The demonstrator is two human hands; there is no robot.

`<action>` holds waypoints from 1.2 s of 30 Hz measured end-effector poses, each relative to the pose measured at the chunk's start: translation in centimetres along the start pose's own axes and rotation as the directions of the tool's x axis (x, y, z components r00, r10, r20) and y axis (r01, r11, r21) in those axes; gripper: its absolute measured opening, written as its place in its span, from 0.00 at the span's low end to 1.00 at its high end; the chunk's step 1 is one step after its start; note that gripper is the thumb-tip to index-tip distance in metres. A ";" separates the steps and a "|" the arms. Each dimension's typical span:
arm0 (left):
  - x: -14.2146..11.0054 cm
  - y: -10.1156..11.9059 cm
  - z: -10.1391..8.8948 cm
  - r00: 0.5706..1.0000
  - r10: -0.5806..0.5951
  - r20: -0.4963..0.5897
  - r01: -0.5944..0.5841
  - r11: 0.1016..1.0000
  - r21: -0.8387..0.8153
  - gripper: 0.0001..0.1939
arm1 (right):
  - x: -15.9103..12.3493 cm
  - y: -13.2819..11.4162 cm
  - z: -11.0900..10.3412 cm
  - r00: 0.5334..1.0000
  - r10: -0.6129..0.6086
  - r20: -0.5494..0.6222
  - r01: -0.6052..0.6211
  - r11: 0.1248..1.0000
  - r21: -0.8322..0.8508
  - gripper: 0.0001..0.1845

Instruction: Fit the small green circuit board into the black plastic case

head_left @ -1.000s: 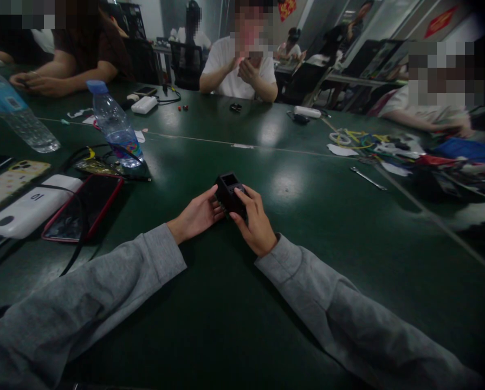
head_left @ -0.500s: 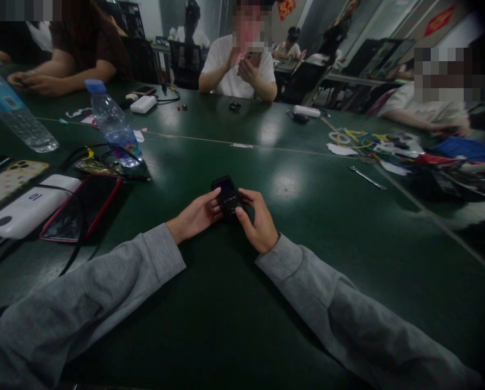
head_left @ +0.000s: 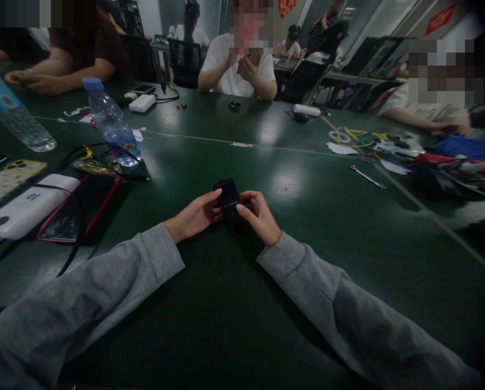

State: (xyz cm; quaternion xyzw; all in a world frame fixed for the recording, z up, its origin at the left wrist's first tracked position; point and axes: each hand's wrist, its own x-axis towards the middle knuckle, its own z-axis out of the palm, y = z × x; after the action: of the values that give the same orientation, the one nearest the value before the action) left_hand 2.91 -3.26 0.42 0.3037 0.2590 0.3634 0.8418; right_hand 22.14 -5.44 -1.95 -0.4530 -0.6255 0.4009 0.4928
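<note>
Between my hands is a small black boxy device (head_left: 231,201) with a dark screen on its upper face and a row of small light marks below the screen. My left hand (head_left: 197,215) grips its left side, thumb on the upper left edge and fingers curled beneath. On the right side, my right hand (head_left: 262,216) holds it with the thumb on the lower part of the face and the fingers behind. The underside of the device is hidden. Both hands are just above the green table (head_left: 209,314).
To the left lie a red-edged phone (head_left: 82,208), a white power bank (head_left: 26,208), a patterned phone case (head_left: 10,181) and cables. Two water bottles (head_left: 114,127) (head_left: 20,116) stand behind them. A wrench (head_left: 367,177) and a tangle of wires (head_left: 405,146) lie right. People sit across the table.
The device has tilted so that its screen face turns up toward me. My right fingers have moved from its top to its right side, with the thumb on the face.
</note>
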 end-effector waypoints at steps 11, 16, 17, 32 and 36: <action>0.2 -0.5 0.1 0.998 0.037 -0.048 -0.031 0.994 0.105 0.20 | 0.0 -0.8 -0.2 0.989 0.137 0.057 -0.146 0.966 0.212 0.27; -0.2 -0.7 0.9 0.991 0.108 -0.076 -0.090 0.974 0.209 0.29 | 0.1 -1.2 -0.2 0.982 0.189 0.024 -0.187 0.936 0.298 0.27; -0.2 -0.7 1.0 0.990 0.116 -0.084 -0.095 0.971 0.221 0.29 | 0.1 -1.2 -0.2 0.981 0.195 0.024 -0.193 0.932 0.306 0.27; -0.1 -0.5 0.6 0.992 0.117 -0.055 -0.096 0.950 0.296 0.33 | 0.3 -1.3 -0.5 0.977 0.200 0.067 -0.211 0.909 0.358 0.27; 0.0 -0.6 0.2 0.993 0.108 -0.054 -0.087 0.949 0.304 0.35 | 0.3 -1.2 -0.6 0.976 0.206 0.070 -0.218 0.909 0.357 0.26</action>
State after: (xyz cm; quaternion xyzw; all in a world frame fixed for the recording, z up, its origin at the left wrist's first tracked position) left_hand 3.32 -3.65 0.17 0.4280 0.3254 0.3711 0.7571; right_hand 22.46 -5.44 -0.60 -0.4134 -0.4954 0.5672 0.5118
